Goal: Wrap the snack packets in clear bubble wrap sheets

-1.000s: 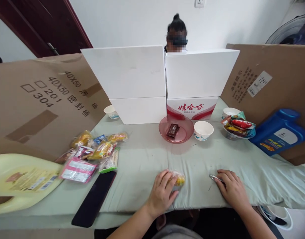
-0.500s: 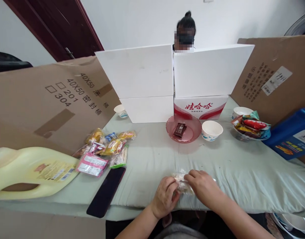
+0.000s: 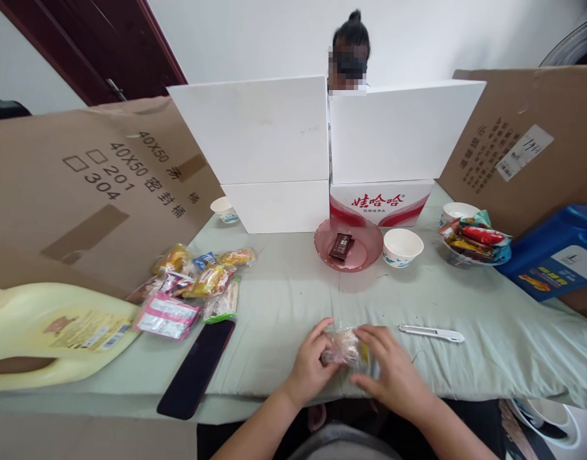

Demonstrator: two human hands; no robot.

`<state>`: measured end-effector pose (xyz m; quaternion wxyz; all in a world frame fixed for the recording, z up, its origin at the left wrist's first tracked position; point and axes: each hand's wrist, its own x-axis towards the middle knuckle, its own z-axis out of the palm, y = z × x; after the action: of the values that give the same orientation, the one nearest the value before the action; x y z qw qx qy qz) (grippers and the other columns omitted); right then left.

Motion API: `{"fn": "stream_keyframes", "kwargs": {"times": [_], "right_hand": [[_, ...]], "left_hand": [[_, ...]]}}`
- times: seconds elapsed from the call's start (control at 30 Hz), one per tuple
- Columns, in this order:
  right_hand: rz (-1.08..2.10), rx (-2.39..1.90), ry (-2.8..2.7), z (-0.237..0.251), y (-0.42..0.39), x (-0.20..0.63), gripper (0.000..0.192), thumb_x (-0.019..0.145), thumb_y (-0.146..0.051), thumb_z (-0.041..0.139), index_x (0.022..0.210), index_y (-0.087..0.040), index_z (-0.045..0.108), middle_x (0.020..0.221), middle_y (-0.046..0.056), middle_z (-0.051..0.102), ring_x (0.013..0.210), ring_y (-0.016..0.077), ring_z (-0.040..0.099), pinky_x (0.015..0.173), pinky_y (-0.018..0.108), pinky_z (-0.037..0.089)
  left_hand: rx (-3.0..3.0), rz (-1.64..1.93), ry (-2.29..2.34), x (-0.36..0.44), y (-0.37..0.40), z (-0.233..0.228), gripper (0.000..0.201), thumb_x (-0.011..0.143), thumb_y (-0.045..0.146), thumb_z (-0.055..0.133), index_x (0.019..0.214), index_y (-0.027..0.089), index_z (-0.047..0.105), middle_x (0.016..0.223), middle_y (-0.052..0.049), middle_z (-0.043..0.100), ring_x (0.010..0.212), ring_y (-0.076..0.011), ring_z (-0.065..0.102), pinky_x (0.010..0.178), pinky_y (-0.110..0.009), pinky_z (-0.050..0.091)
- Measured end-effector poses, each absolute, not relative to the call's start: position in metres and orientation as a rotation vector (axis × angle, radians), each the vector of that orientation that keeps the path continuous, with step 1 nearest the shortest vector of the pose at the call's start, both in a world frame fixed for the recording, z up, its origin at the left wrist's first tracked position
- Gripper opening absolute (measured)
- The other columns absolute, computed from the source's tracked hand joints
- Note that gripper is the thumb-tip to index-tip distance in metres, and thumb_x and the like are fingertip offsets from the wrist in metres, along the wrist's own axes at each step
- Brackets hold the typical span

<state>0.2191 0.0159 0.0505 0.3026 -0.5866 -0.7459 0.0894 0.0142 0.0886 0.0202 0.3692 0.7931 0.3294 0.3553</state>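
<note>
Left hand point(image 3: 309, 365): your thumb and fingers are closed on the left end of a clear packet point(image 3: 343, 347).
Right hand point(image 3: 396, 374): your fingertips touch the packet's right side, with the thumb spread lower, apart from them; whether they pinch the film cannot be told from this view.
Packet in work: between your two hands, close to the near edge of the table point(image 3: 284, 300); its film is crinkled, and a bit of yellow shows by your right fingers.
White cutter point(image 3: 437, 334): lying flat just beyond your right hand, touching neither hand.
Phone point(image 3: 196, 370): flat to your left, dark screen up, its lower end at the table's near edge.
Snack pile point(image 3: 211, 281): wrapped pieces heaped beyond the phone, a pink-and-white packet point(image 3: 169, 316) nearest you.
Yellow jug point(image 3: 82, 326): on its side at your far left, next to the pile.
Pink plate point(image 3: 365, 257): ahead of you, carrying dark brown packets point(image 3: 341, 247) that overlap.
Paper cups: one point(image 3: 403, 249) just right of the plate, one point(image 3: 225, 209) at the left, one point(image 3: 459, 212) behind the snack bowl point(image 3: 469, 259).
Snack bowl: heaped with bright wrappers point(image 3: 485, 236), well off to your right.
Blue bottle point(image 3: 555, 252): tilted in front of the right-hand cardboard point(image 3: 524, 147).
White boxes point(image 3: 274, 128): stacked across the far side, above and beside a red-and-white box point(image 3: 382, 206).
Person point(image 3: 353, 35): behind the boxes, head showing above them.
</note>
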Motion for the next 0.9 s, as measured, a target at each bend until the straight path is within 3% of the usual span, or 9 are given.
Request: {"fn": "stream_keyframes", "kwargs": {"times": [0.07, 0.17, 0.3, 0.4, 0.53, 0.67, 0.77, 0.83, 0.9], "right_hand": [[0.292, -1.529, -1.995, 0.052, 0.023, 0.199, 0.05, 0.082, -0.034, 0.067, 0.128, -0.021, 0.052, 0.111, 0.01, 0.063, 0.102, 0.0245, 0.058, 0.087, 0.041, 0.051], [0.286, -1.538, -1.856, 0.043, 0.029, 0.203, 0.015, 0.092, -0.025, 0.051, 0.101, -0.021, 0.062, 0.09, 0.006, 0.064, 0.086, 0.0194, 0.06, 0.077, 0.034, 0.052], [0.318, -1.629, -1.621, 0.022, 0.018, 0.241, 0.018, 0.095, -0.031, 0.045, 0.087, -0.021, 0.058, 0.087, 0.006, 0.062, 0.078, 0.0177, 0.06, 0.069, 0.031, 0.051], [0.273, -1.785, -1.509, 0.01, 0.002, 0.26, 0.017, 0.092, -0.035, 0.047, 0.093, -0.021, 0.056, 0.087, 0.006, 0.063, 0.076, 0.0189, 0.06, 0.066, 0.033, 0.052], [-0.062, -1.763, -1.463, 0.023, -0.013, 0.259, 0.03, 0.088, -0.028, 0.048, 0.117, -0.02, 0.052, 0.111, 0.012, 0.059, 0.105, 0.0275, 0.057, 0.087, 0.048, 0.049], [-0.104, -1.509, -1.738, 0.053, -0.006, 0.24, 0.035, 0.088, -0.02, 0.05, 0.123, -0.024, 0.049, 0.115, 0.012, 0.059, 0.112, 0.0284, 0.054, 0.094, 0.05, 0.045], [-0.018, -1.547, -1.953, 0.06, 0.01, 0.23, 0.045, 0.091, -0.031, 0.053, 0.133, -0.021, 0.043, 0.119, 0.012, 0.059, 0.112, 0.0281, 0.055, 0.092, 0.046, 0.046], [-0.004, -1.637, -1.999, 0.057, 0.019, 0.23, 0.049, 0.092, -0.038, 0.052, 0.136, -0.018, 0.042, 0.111, 0.012, 0.062, 0.102, 0.0268, 0.058, 0.086, 0.044, 0.047], [0.03, -1.666, -2.049, 0.054, 0.019, 0.233, 0.036, 0.095, -0.034, 0.047, 0.127, -0.019, 0.051, 0.096, 0.009, 0.064, 0.089, 0.0238, 0.059, 0.078, 0.04, 0.046]], "left_hand": [[1.887, 0.891, 0.883, 0.009, 0.093, 0.021, 0.026, 0.079, 0.028, 0.067, 0.07, 0.019, 0.045, 0.099, -0.008, 0.064, 0.09, -0.0193, 0.062, 0.079, -0.033, 0.052], [1.688, 0.937, 0.999, -0.011, 0.105, 0.019, 0.02, 0.079, 0.027, 0.063, 0.077, 0.02, 0.045, 0.082, -0.001, 0.062, 0.075, -0.0141, 0.061, 0.069, -0.026, 0.051], [1.748, 1.028, 1.216, -0.048, 0.115, 0.014, 0.025, 0.08, 0.024, 0.059, 0.104, 0.019, 0.051, 0.087, -0.002, 0.063, 0.077, -0.0144, 0.063, 0.069, -0.027, 0.052], [2.027, 1.154, 1.349, -0.062, 0.112, 0.02, 0.03, 0.083, 0.022, 0.057, 0.113, 0.02, 0.055, 0.108, -0.009, 0.06, 0.095, -0.0198, 0.062, 0.078, -0.033, 0.053], [2.372, 1.322, 1.224, -0.051, 0.099, 0.044, 0.017, 0.088, 0.014, 0.052, 0.103, 0.02, 0.059, 0.098, -0.007, 0.061, 0.095, -0.0211, 0.058, 0.084, -0.037, 0.05], [2.596, 0.948, 1.018, -0.023, 0.095, 0.059, 0.025, 0.092, 0.021, 0.052, 0.117, 0.018, 0.056, 0.107, -0.009, 0.064, 0.103, -0.0243, 0.056, 0.089, -0.042, 0.047], [2.696, 0.722, 1.133, -0.006, 0.099, 0.057, 0.035, 0.092, 0.031, 0.053, 0.124, 0.016, 0.055, 0.106, -0.011, 0.064, 0.101, -0.0272, 0.056, 0.088, -0.046, 0.046], [2.7, 0.702, 1.144, -0.001, 0.098, 0.056, 0.023, 0.093, 0.026, 0.051, 0.111, 0.016, 0.061, 0.09, -0.007, 0.064, 0.087, -0.024, 0.057, 0.083, -0.044, 0.047], [2.705, 0.727, 1.089, -0.003, 0.092, 0.059, 0.017, 0.093, 0.017, 0.047, 0.092, 0.018, 0.064, 0.078, -0.004, 0.06, 0.078, -0.0208, 0.055, 0.08, -0.041, 0.046]]}}
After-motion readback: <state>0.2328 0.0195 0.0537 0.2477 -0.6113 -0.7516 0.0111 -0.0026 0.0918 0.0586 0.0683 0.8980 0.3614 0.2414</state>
